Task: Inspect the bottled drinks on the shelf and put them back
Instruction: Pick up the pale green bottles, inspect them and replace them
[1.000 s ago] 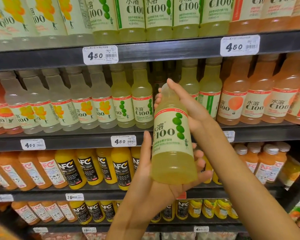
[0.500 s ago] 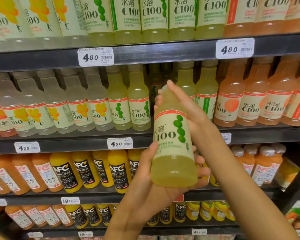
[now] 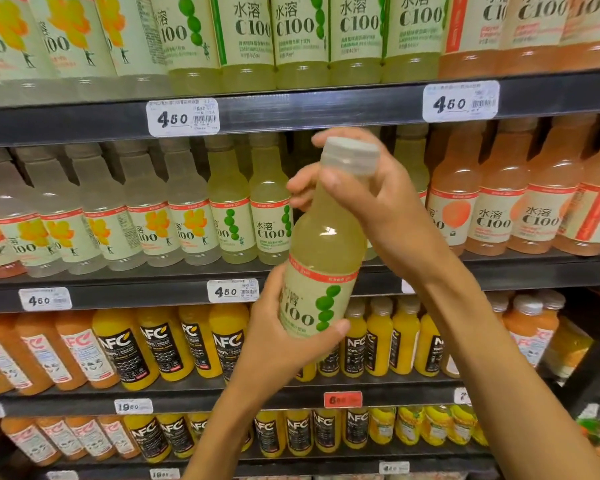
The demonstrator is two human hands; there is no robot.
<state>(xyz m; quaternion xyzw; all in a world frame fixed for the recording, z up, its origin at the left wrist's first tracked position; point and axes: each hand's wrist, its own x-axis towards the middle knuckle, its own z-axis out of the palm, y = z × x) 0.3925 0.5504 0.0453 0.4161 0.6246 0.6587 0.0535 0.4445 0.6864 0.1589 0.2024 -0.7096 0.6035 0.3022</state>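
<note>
While I hold the pale green plastic bottle with the green-dot label [image 3: 321, 268] at frame centre, my left hand [image 3: 284, 336] grips its base and my right hand [image 3: 371, 206] its neck; its long axis tilts top-right, toward the gap in the dark metal shelf [image 3: 499, 268] just behind.
</note>
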